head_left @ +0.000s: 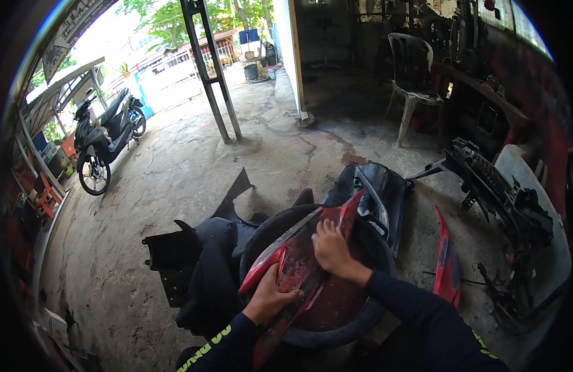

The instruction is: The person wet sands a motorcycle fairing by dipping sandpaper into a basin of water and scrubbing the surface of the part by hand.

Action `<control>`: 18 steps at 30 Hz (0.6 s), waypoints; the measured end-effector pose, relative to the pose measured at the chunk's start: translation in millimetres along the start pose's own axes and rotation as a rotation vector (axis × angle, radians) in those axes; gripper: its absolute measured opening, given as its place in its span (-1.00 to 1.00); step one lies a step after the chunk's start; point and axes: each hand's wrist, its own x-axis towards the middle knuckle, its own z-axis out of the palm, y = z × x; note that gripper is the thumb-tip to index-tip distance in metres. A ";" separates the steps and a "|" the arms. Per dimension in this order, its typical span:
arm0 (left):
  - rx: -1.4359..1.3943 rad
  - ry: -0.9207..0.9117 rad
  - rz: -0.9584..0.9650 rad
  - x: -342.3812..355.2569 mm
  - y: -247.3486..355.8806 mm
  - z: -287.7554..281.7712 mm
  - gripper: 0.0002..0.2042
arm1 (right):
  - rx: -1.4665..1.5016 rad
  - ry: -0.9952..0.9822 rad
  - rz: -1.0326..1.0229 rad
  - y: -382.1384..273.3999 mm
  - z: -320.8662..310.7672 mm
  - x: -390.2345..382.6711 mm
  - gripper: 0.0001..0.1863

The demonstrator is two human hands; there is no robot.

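Note:
A long red and dark scuffed motorcycle body panel lies slanted across a round black tub. My left hand is closed round the panel's near left edge, its thumb on the worn face. Farther up the panel rests my right hand, back upward and fingers laid out on the surface. Whether anything lies under those fingers is hidden. Dark reddish liquid shows in the tub below the panel.
Black plastic body parts lie against the tub's left side. Another dark panel stands behind it. To the right are a narrow red panel and a black motorcycle frame part. Farther off are a plastic chair, a metal post and a parked scooter.

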 end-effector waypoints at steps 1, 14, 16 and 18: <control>-0.023 0.015 -0.057 -1.0 -3.0 -5.0 -0.16 | -0.057 -0.014 -0.082 -24.4 -3.1 -17.5 -0.50; 0.104 0.009 -0.030 -2.7 8.6 2.7 -0.14 | -0.040 0.055 -0.119 1.4 -3.0 -8.8 -0.56; 0.092 -0.008 -0.040 0.4 12.1 6.0 -0.14 | 0.030 0.066 -0.009 4.6 -11.6 3.6 -0.56; 0.107 0.001 -0.050 -0.3 10.8 0.1 -0.16 | -0.072 0.015 -0.096 -20.3 -4.0 -14.0 -0.57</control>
